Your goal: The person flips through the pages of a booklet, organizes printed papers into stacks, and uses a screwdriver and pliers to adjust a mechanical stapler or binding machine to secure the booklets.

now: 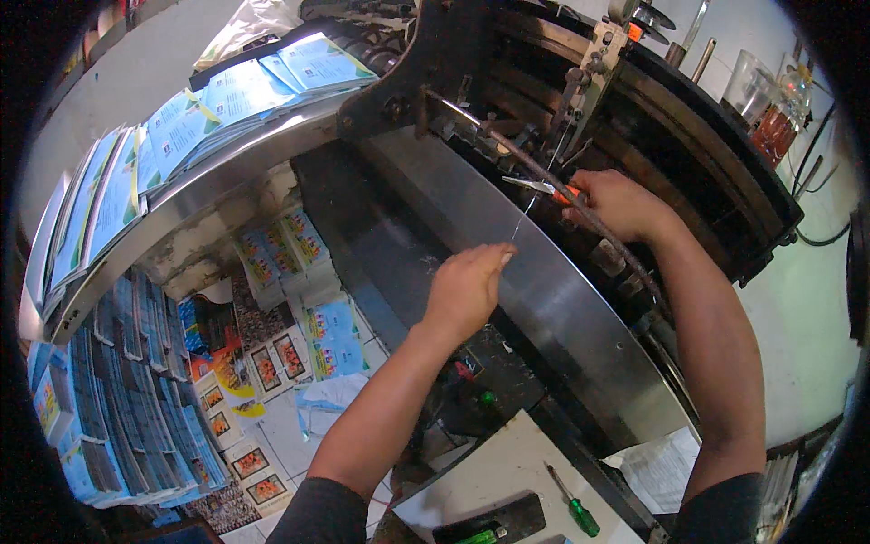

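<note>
— What are the hands doing, seen from the head camera?

— The right hand (621, 204) is closed around a pair of orange-handled pliers (544, 187), its grip clamped on the handles. The plier tips point left, toward the dark machine (507, 82), and sit at the upper end of a thin wire (521, 220).

— And the left?

— The left hand (467, 290) is lower, over the curved steel plate (544, 299) of the machine. Its thumb and fingers are pinched together at the wire's lower end — the wire runs slanted from that pinch up to the plier tips. Whether the plier jaws actually bite the wire, I cannot tell; it is too fine there.

— What lies around them?

— On the left, fanned rows of blue printed leaflets (190, 122) lie along the curved metal feed shelf (208, 181), with more stacks (118, 399) and loose printed sheets (331, 335) on the floor below. Near the lower edge, a green-handled screwdriver (573, 501) rests on a pale board (489, 476), well apart from both hands. At the upper right a glass of reddish-brown liquid (775, 127) stands behind the machine, beside an empty clear glass (748, 82).
</note>
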{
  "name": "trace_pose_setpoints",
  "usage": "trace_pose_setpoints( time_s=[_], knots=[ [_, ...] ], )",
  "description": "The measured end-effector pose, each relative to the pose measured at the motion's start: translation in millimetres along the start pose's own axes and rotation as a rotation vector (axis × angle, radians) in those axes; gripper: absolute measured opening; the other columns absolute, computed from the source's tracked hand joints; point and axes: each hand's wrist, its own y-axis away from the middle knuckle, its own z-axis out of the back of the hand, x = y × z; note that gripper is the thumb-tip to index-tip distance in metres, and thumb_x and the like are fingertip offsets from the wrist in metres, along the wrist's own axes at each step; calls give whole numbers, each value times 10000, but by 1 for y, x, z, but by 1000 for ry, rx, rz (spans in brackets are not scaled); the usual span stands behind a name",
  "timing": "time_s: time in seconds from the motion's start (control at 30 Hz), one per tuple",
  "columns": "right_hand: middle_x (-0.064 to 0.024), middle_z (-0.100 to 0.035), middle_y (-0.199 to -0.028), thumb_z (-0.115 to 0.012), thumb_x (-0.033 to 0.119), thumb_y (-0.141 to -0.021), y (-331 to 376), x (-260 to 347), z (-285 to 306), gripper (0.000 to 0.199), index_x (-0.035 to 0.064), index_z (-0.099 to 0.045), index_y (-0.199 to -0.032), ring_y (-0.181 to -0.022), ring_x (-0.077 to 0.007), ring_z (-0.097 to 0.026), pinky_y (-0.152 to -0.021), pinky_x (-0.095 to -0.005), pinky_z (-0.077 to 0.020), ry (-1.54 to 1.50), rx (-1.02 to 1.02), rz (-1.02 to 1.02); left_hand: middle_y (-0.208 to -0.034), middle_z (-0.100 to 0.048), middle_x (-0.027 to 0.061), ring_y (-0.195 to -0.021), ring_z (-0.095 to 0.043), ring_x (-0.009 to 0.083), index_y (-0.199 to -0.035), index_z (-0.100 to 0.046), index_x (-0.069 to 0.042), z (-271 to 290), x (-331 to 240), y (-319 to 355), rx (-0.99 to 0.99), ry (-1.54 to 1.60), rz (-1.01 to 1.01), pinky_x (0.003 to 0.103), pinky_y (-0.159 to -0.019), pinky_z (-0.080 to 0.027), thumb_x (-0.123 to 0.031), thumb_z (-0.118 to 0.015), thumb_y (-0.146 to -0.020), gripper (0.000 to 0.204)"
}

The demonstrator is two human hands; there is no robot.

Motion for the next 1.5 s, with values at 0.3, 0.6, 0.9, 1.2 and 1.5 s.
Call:
trace_pose_setpoints(
  time_s=[0.3,0.6,0.9,1.2,1.5],
  knots=[
    [-235,-666,-906,-720,384,-848,-6,19,-2,398,11,-648,-966,-906,-422,-635,-799,-480,-503,-49,-68,-116,-1053,-680,163,-973,-652,357,-1104,-663,-63,5,0,0,-27,-30,15,424,-840,-524,-128,-530,-965,203],
    [-211,-662,-999,-721,240,-804,9,2,10,323,18,-621,-1016,-966,-387,-632,-810,-450,-484,-42,-59,-168,-1134,-661,191,-1100,-609,380,-1204,-639,-71,4,0,25,411,-53,292,456,-916,-495,-323,-510,-994,352],
    [-205,-663,-1017,-696,260,-792,46,-5,28,380,10,-627,-1070,-969,-357,-632,-845,-412,-483,-48,94,-220,-1274,-578,248,-1225,-529,380,-1209,-632,-20,-24,-6,58,617,-236,230,459,-990,-450,-423,-548,-967,478],
    [-194,-667,-983,-707,253,-803,42,-7,34,347,11,-629,-1039,-944,-348,-638,-807,-420,-485,-87,111,-288,-1049,-672,119,-935,-629,168,-1157,-629,32,-22,-16,-84,-146,479,279,293,-839,-485,-236,-600,-974,325],
    [-200,-658,-960,-720,247,-834,19,-19,15,317,10,-608,-1013,-928,-370,-630,-781,-435,-474,-87,-92,-147,-791,-640,2,-735,-554,87,-1038,-686,-3,-37,-21,-110,-278,601,438,249,-695,-439,-151,-587,-981,187]
  ],
)
